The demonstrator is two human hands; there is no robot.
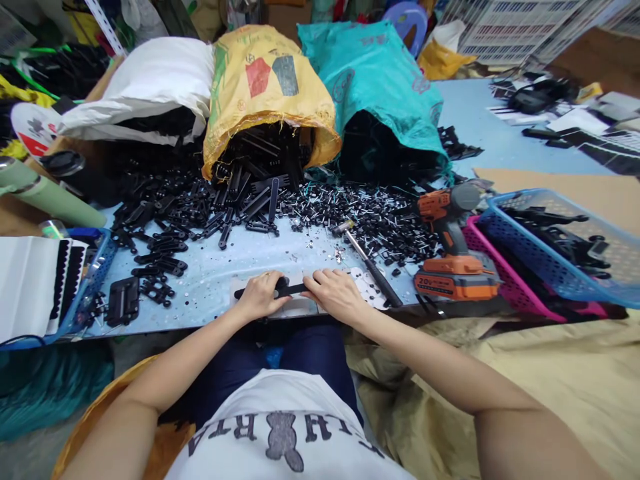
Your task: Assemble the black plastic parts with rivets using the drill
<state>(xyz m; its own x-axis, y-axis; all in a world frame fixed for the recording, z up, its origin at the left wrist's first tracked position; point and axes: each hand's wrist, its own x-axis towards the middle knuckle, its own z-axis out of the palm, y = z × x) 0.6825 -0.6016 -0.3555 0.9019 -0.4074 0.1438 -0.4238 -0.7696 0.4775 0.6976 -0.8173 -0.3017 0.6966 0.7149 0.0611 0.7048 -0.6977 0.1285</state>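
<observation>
At the front edge of the blue table, my left hand (261,295) is closed around one end of a long black plastic piece (291,290). The fingers of my right hand (335,292) grip its other end. The piece lies level over a pale flat sheet (300,305), and its ends are partly covered by my fingers. Just right of my right hand lies a hammer (373,267) with a dark handle, its head pointing away from me. Past my hands spreads a pile of black knobs with metal screws (360,207).
White (155,73), yellow (270,73) and teal (380,73) sacks spill black parts at the back. An orange cordless drill (453,267) stands at right, beside blue (565,267) and pink (505,287) baskets. A green bottle (50,197) leans at left.
</observation>
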